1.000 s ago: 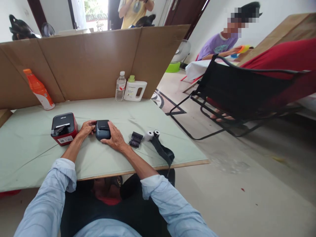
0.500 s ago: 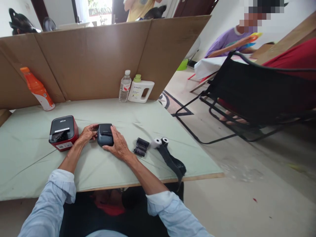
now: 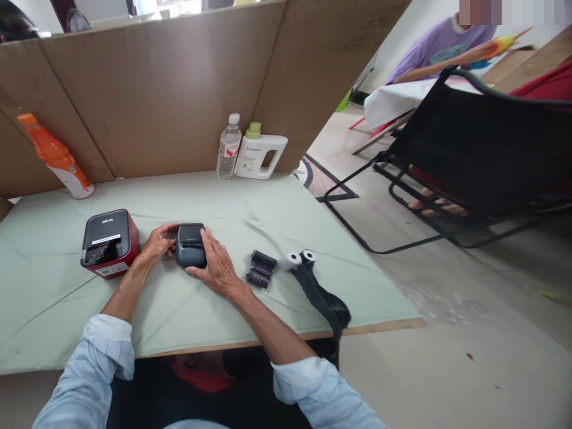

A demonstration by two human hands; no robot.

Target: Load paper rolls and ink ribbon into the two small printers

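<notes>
A small dark grey printer (image 3: 189, 239) sits on the pale green table (image 3: 250, 208), held between both hands. My left hand (image 3: 157, 243) curls against its left side. My right hand (image 3: 215, 262) lies over its right side and front with fingers wrapped round it. A larger red and black printer (image 3: 108, 242) stands just left of my left hand. Right of my right hand lie a small black part (image 3: 260, 269), two white paper rolls (image 3: 297, 258) and a black strap (image 3: 323, 297) that runs off the table's front edge.
A cardboard screen (image 3: 156, 95) backs the table. Against it stand an orange bottle (image 3: 53, 156), a clear water bottle (image 3: 228, 146) and a white jug with a green cap (image 3: 260, 152). A black folding chair (image 3: 473, 155) stands at the right. Another person (image 3: 447, 44) sits beyond it.
The view has tipped down and shifted left. Both hands stay on the small grey printer and nothing on the table has moved.
</notes>
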